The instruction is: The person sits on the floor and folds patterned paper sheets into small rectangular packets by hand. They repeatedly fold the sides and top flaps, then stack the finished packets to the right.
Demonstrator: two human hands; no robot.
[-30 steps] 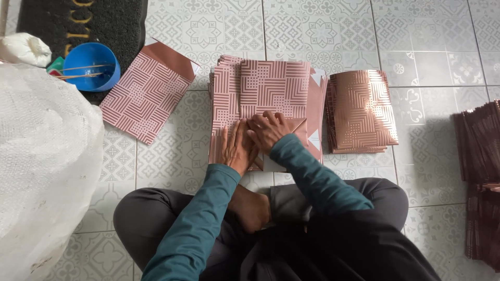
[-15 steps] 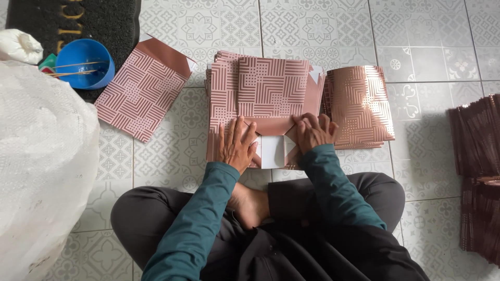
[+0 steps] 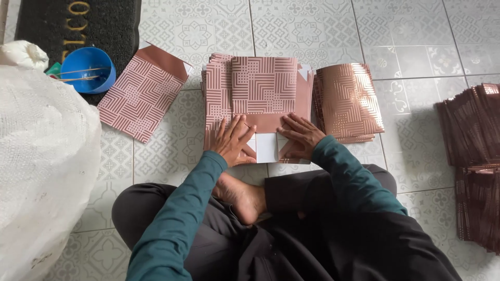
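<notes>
Right now both palms lie flat, fingers spread, gripping nothing: the left hand presses the near-left corner of the patterned paper bag and the right hand presses its near-right corner, with the white inner flap showing between them. That bag lies on top of a stack of like sheets at twelve o'clock from the crossed legs. To crease the bottom fold well, I judge the hands should keep even pressure, run outward along the fold line, and hold the side edges square so the flap stays centred.

At two o'clock sits a shiny pile of finished bags, at ten o'clock a single loose bag, farther out a blue bowl, and at three o'clock dark stacks.

Compared with half a second ago, the right hand has slid slightly nearer the body and the white flap shows more; a second ago both hands were close together at the centre.
</notes>
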